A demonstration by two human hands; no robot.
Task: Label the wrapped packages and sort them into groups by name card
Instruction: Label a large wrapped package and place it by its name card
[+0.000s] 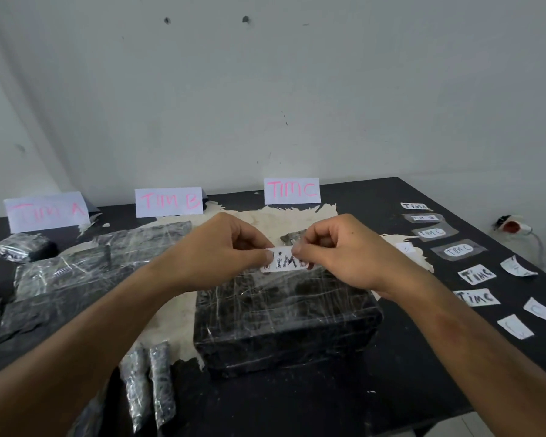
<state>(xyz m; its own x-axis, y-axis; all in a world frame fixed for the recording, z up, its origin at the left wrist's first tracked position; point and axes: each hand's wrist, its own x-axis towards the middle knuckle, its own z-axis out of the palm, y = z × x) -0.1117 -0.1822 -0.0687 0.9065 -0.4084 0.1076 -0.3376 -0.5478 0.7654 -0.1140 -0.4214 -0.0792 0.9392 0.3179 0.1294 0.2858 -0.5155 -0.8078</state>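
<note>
1. A black table stood against a pale wall.
2. The left hand and right hand each pinched one end of a small paper label.
3. The label was just above the big wrapped package.

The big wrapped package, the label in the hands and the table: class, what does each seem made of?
Package: dark wrapping under clear glossy film, judging by streaky glare. Label, pinched by left hand and right hand: matte white paper, handwritten. Table: matte black coating, peeled to pale board.
</note>
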